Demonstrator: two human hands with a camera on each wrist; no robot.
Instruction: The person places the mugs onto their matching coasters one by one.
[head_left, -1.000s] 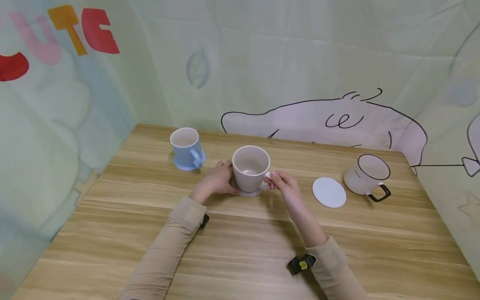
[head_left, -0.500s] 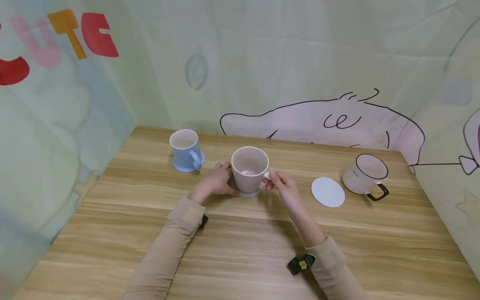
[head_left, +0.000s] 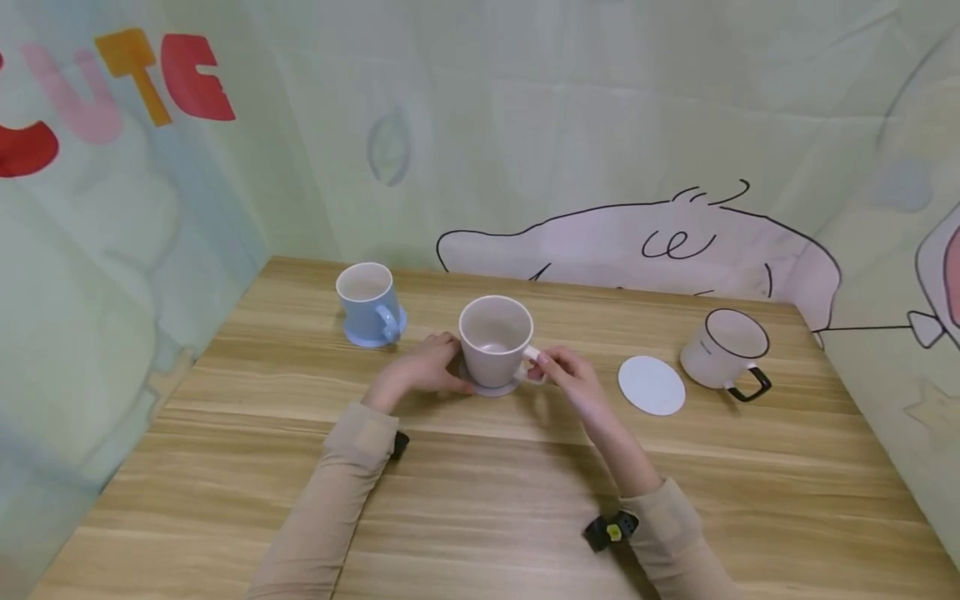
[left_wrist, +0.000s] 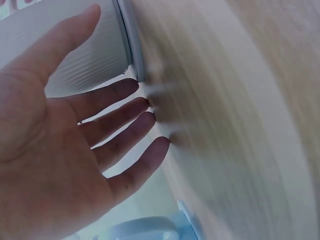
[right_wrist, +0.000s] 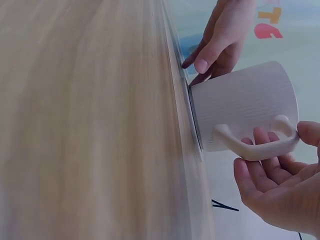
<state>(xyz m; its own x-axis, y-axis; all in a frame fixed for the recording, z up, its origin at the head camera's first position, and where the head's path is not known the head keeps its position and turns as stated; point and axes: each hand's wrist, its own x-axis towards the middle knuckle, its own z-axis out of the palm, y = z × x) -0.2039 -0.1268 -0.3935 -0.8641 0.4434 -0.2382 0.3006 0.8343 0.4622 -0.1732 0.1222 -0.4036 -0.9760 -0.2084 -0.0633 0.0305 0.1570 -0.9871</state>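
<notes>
right hand pinches the handle of the beige mug, thumb over the top of the loop and fingers curled beneath it, as the right wrist view shows plainly. left hand lies on the other side of that mug with its fingers spread and straight; the tips touch the table and the edge of the grey coaster under the mug, and the thumb lies along the mug's ribbed wall in the left wrist view. the mug stands upright on this coaster about midway between the table's left and right edges, in its far half. towards the right edge lies a white coaster with nothing on it, and just beyond that, near the far right corner, stands a white mug with a black rim and black handle. near the far left corner a blue mug sits on a blue coaster.
</notes>
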